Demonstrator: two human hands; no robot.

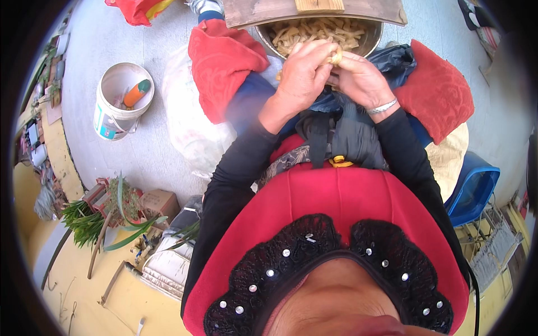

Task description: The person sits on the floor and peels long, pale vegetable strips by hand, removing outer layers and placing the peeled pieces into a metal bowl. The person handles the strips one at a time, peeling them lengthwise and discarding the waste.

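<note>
Both my hands meet just in front of a round metal basin (376, 40) filled with pale yellowish strips (319, 31). My left hand (300, 77) and my right hand (361, 77) hold a looped or knotted yellowish strip (336, 56) between their fingertips. Another bit of pale strip shows at the outer side of my left hand. A silvery bracelet (381, 106) circles my right wrist. Over the far part of the basin lies a wooden board (269, 10) with a lighter wood block (319, 5) on it. My palms and some fingers are hidden.
A white bucket (115, 107) with an orange and green object (136, 93) inside stands at the left, beyond a whitish plastic sack (193, 122). Red cloths (441, 94) cover both knees. A blue plastic container (473, 189) is at the right; potted plants (122, 201) and a cardboard box (159, 206) stand lower left.
</note>
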